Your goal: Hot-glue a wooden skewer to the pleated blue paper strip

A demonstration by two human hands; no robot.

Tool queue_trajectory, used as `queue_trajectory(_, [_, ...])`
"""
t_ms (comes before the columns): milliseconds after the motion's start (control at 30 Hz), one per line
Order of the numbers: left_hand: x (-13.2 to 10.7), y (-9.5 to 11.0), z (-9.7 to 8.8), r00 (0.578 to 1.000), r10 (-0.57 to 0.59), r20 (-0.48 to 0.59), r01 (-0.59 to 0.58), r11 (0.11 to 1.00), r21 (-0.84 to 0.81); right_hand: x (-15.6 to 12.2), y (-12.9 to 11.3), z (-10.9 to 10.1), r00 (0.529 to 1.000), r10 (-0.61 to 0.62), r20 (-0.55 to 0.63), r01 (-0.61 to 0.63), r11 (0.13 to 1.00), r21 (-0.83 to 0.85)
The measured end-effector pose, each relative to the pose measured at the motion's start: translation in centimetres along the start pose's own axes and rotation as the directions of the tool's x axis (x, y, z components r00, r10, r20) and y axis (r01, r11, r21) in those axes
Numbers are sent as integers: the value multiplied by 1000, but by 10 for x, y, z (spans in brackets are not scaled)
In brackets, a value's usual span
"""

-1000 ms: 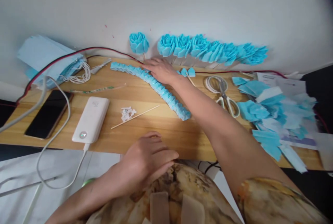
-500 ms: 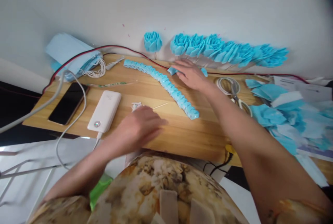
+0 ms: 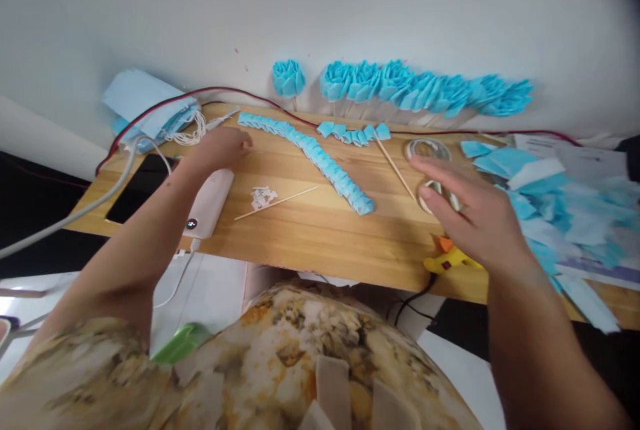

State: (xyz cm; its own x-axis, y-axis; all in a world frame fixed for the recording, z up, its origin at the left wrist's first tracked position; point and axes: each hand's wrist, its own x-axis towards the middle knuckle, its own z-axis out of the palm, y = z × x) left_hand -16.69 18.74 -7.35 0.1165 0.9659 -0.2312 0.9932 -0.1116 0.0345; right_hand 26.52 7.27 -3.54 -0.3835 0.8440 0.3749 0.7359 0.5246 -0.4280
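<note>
My left hand (image 3: 223, 147) reaches over the white power bank (image 3: 210, 207), close to the left end of a long folded blue paper strip (image 3: 320, 157). Its fingers are bunched and blurred. My right hand (image 3: 470, 213) hovers with fingers spread and holds nothing. It is above the white-handled scissors (image 3: 429, 198), beside a tape roll (image 3: 425, 147), with a yellow glue gun (image 3: 450, 260) just beneath it at the table edge. A short chain of blue pieces (image 3: 355, 133) and a wooden skewer (image 3: 395, 167) lie between the strip and the tape.
Blue paper flowers (image 3: 415, 87) lean on the wall behind the wooden table (image 3: 325, 237). Cut blue paper (image 3: 550, 210) is piled on the right. On the left are a blue sheet stack (image 3: 145, 107), a phone (image 3: 130, 200) and cables (image 3: 165, 100). A second skewer (image 3: 277, 202) and white scraps (image 3: 263, 197) lie mid-table.
My left hand has moved from the table's front edge up and left to the strip's end. My right hand has left the short blue chain and drawn back right, above the scissors.
</note>
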Motion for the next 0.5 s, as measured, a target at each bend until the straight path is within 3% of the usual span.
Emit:
queue_trajectory(100, [-5, -1, 0, 995, -39, 96, 40, 999, 0, -39, 10, -14, 987, 154, -51, -155, 987, -29])
queue_trajectory(200, [-14, -7, -10, 991, 13, 136, -7, 999, -47, -69, 19, -19, 956, 283, -70, -286, 958, -31])
queue_trajectory(333, [-15, -12, -28, 999, 21, 33, -18, 994, -105, -87, 20, -21, 934, 348, -84, -350, 937, -10])
queue_trajectory(500, [22, -18, -27, 985, -158, -70, 151, 984, -90, -85, 15, -16, 933, 350, -87, -349, 937, 23])
